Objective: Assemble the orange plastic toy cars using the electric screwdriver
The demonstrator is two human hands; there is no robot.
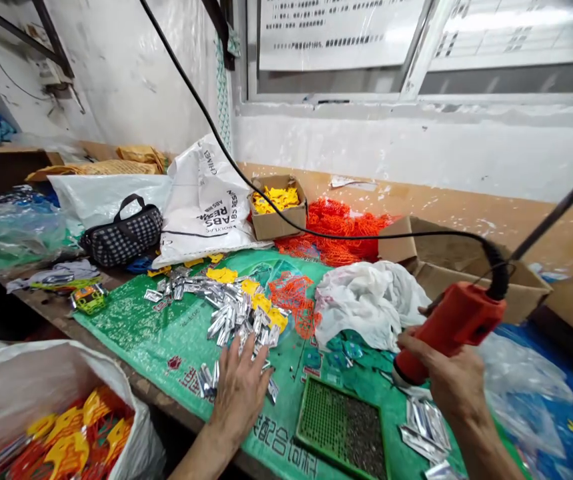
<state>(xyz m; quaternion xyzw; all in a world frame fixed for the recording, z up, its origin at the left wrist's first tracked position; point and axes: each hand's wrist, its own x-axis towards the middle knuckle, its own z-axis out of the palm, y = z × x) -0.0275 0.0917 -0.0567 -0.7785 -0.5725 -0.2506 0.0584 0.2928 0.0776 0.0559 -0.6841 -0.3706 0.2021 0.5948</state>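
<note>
Right hand grips red power tool; left hand spread at silver pieces

Head view: along the far edge of the worktop [133,327] stand a white sack [201,223], a carton [281,228] of yellow parts and a heap of orange-red strands [336,230]. A crumpled white cloth [366,300] lies just beside the red power tool [449,320], whose black cable [201,107] loops across the scene. The silver pieces [231,307], with yellow pieces [269,310] among them, run from mid-worktop toward the near edge, where a green tray [319,413] sits.

The right hand [449,373] wraps the tool, its lower end downward, above the worktop's right part. The left hand [240,390], back up, fingers extended, reaches over the near edge; contact is unclear.
</note>
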